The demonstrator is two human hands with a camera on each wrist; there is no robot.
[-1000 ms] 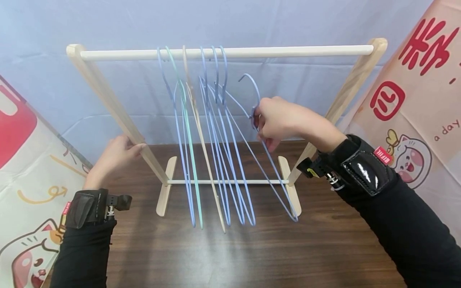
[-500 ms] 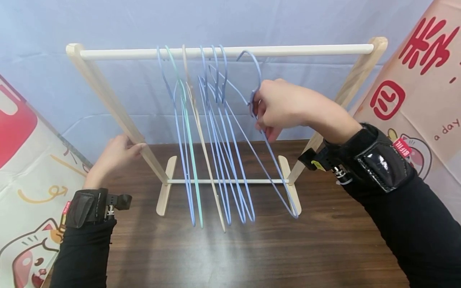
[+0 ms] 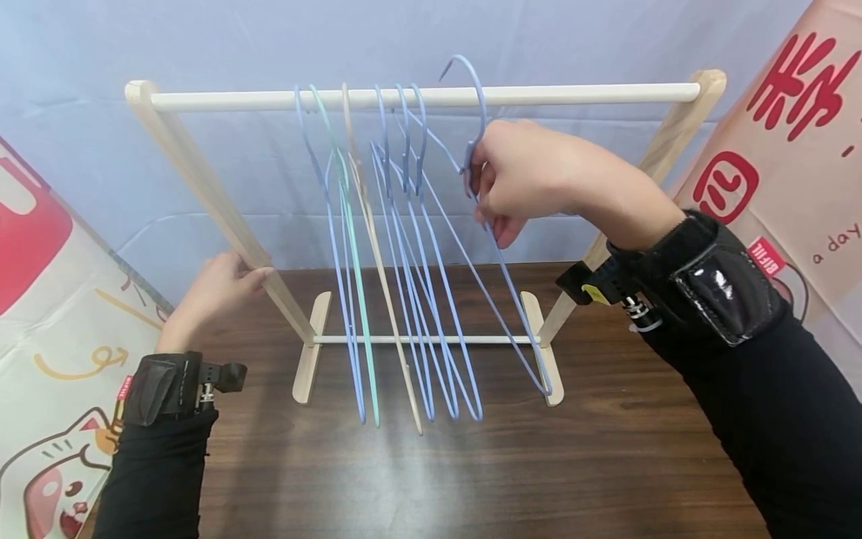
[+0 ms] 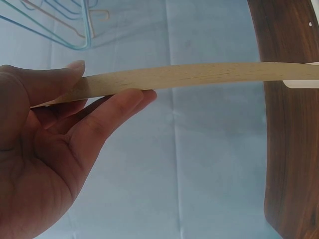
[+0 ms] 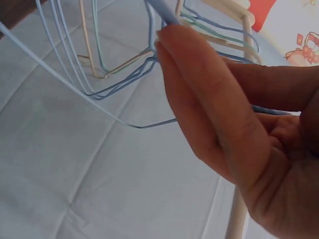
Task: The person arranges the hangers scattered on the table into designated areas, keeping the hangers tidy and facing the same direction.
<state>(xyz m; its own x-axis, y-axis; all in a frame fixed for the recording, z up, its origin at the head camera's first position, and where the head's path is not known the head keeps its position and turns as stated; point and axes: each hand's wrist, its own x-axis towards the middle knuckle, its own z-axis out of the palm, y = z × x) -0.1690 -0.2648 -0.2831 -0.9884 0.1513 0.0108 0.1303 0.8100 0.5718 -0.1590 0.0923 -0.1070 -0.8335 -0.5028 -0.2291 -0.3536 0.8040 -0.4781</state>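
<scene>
My right hand (image 3: 532, 176) pinches a blue wire hanger (image 3: 482, 105) just below its hook. The hook's top stands higher than the white rail (image 3: 572, 95); whether it is over or in front of the rail I cannot tell. My left hand (image 3: 215, 296) holds the left wooden side post (image 4: 199, 74) of the rack, thumb on one face and fingers on the other. Left of the held hanger, three blue hangers hang close together. Further left hang a beige hanger (image 3: 384, 284), a green hanger (image 3: 360, 322) and another blue hanger (image 3: 328, 217).
The rack's right post (image 3: 656, 157) stands beyond my right wrist. A thin lower bar (image 3: 485, 340) joins the two wooden feet on the brown tabletop (image 3: 404, 486). Pale blue cloth (image 3: 539, 37) hangs behind, with printed panels (image 3: 801, 172) at both sides.
My right hand has lifted the blue hanger, raising its hook from below the rail's level to above it. The left hand and the hanging hangers have stayed almost still.
</scene>
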